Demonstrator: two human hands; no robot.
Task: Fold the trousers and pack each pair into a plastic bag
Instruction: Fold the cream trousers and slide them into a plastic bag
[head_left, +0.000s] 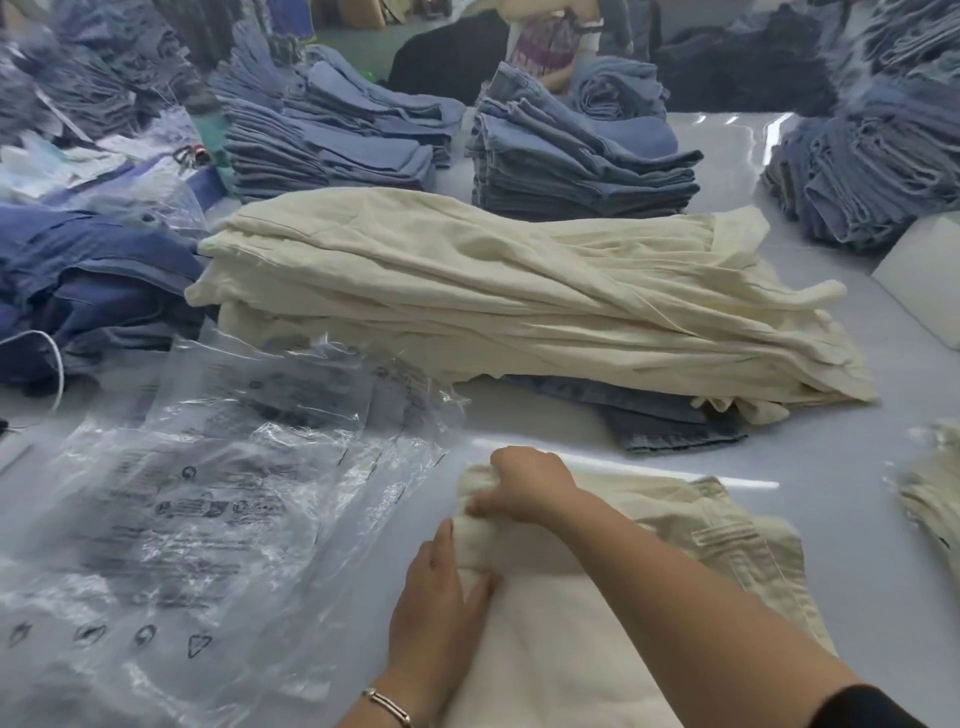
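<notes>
Black print covers the clear plastic bags (208, 499) spread at the left edge of the grey table (727, 171), but every block of text is too blurred to read. Only symbols come through: a row of small icons, a recycling triangle (199, 646) among them, near the bags' near edge.

bag print (208, 506) blurred, right pile (935, 493) cropped

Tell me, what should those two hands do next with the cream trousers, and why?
Probably slide the folded cream trousers left into the plastic bags. Both the left hand and the right hand already grip the folded end nearest the bags, which lie right beside it.
</notes>
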